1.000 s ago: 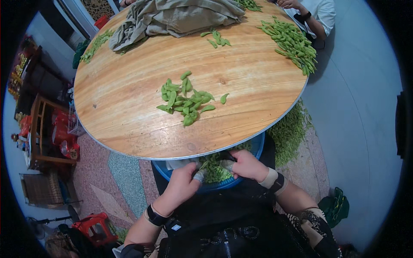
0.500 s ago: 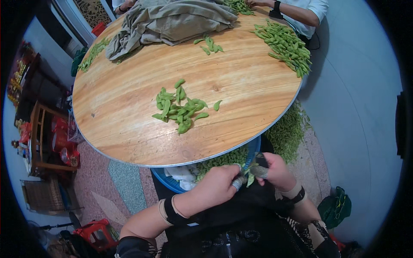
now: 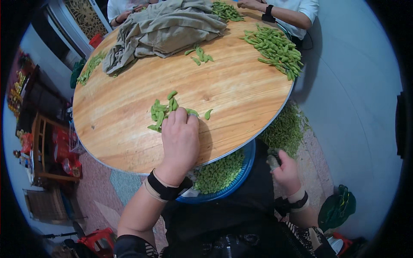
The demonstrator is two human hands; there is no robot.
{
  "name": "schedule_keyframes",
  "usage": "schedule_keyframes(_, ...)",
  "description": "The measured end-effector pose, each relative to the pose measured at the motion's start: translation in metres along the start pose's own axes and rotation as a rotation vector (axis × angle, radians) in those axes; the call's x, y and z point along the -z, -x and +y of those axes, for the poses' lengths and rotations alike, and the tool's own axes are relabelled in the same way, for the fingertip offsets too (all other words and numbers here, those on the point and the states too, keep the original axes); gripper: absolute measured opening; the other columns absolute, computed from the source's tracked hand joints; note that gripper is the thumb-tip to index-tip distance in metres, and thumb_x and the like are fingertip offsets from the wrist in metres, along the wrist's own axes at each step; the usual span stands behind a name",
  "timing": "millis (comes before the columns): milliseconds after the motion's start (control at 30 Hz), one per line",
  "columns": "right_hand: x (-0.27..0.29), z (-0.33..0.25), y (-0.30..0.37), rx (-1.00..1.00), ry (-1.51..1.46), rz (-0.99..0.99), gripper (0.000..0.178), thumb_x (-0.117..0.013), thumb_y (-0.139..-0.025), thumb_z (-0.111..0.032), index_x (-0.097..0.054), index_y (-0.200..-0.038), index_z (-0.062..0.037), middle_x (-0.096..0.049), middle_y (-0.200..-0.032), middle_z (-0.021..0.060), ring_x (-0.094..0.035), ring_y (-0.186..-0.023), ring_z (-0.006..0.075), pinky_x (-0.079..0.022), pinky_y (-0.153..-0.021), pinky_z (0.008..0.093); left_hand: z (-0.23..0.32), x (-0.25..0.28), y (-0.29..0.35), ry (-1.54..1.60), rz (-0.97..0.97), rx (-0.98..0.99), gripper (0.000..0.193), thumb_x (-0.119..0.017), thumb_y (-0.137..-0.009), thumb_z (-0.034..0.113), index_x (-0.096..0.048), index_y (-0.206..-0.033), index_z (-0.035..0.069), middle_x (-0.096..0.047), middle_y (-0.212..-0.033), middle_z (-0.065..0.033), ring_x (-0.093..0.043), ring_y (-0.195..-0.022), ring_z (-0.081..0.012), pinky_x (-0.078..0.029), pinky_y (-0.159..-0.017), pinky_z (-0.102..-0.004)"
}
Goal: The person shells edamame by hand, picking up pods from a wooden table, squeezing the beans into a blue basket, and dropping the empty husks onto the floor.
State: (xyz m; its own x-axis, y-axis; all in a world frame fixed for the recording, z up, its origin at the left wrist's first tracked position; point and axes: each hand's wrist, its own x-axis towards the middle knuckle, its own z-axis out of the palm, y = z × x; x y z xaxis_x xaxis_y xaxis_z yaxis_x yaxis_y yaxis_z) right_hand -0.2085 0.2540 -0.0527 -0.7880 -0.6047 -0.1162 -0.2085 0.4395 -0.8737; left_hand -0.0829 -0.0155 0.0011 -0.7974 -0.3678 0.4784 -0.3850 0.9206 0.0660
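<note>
On the round wooden table, my left hand (image 3: 180, 135) reaches palm down into a small pile of green edamame pods (image 3: 160, 116). Its fingers are bent together on the pods, and the fingertips are hidden. My right hand (image 3: 285, 171) is curled closed over my right thigh, with dark grey wrapping on its fingers. Whatever lies inside that hand cannot be made out. Between my hands, partly under the table edge, a blue basin (image 3: 247, 165) holds shelled green beans (image 3: 219, 174) and a bit of white material.
A larger heap of pods (image 3: 275, 49) lies at the table's right edge. A grey-brown cloth (image 3: 167, 32) covers the far side. Green pods or husks (image 3: 284, 133) are heaped on the floor at right. Two people work across the table, one hand (image 3: 124, 16) showing at far left.
My left hand has moved from beside my right hand over the basin, up and forward to the pods. My right hand has shifted slightly right; the pod between the hands no longer shows.
</note>
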Motion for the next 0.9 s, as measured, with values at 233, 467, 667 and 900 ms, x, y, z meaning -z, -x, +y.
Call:
schedule_keyframes(233, -0.017, -0.041, 0.007, 0.141, -0.133, -0.289, 0.027, -0.058, -0.087, -0.006, -0.057, -0.113, 0.001, -0.065, -0.088, 0.015, -0.063, -0.077, 0.0177, -0.049, -0.069, 0.0306, 0.004, 0.016, 0.006, 0.213, 0.259, 0.025, 0.02, -0.057, -0.069, -0.003, -0.058, -0.088, 0.002, -0.059, -0.097, -0.0151, -0.056, -0.089, -0.0336, -0.046, -0.073, -0.0399)
schedule_keyframes(467, -0.048, -0.08, -0.007, 0.098, -0.455, -0.476, 0.032, -0.061, -0.087, -0.007, -0.055, -0.117, 0.0032, -0.065, -0.104, 0.0083, -0.055, -0.096, 0.008, -0.047, -0.083, 0.0268, 0.03, 0.032, 0.062, 1.399, -0.409, 0.629, 0.023, -0.05, -0.086, -0.005, -0.052, -0.108, 0.0, -0.062, -0.093, -0.0116, -0.064, -0.084, -0.0182, -0.051, -0.074, -0.0286)
schedule_keyframes(667, -0.07, -0.082, -0.014, 0.168, -0.397, -0.594, 0.029, -0.059, -0.082, -0.002, -0.059, -0.111, 0.0003, -0.066, -0.096, 0.0089, -0.056, -0.089, 0.007, -0.048, -0.078, 0.0273, 0.034, 0.041, 0.089, 1.375, -0.35, 0.57, 0.03, -0.052, -0.088, -0.004, -0.046, -0.117, 0.0, -0.061, -0.094, -0.007, -0.06, -0.086, -0.0129, -0.049, -0.078, -0.0266)
schedule_keyframes(900, -0.067, -0.098, -0.006, 0.256, -0.31, -0.599, 0.029, -0.058, -0.082, -0.005, -0.058, -0.11, 0.0001, -0.065, -0.093, 0.0155, -0.061, -0.086, 0.0126, -0.049, -0.076, 0.03, 0.017, 0.043, 0.097, 1.339, -0.536, 0.503, 0.02, -0.055, -0.091, 0.006, -0.061, -0.11, 0.0, -0.063, -0.091, 0.0001, -0.056, -0.079, -0.0066, -0.047, -0.07, -0.0223)
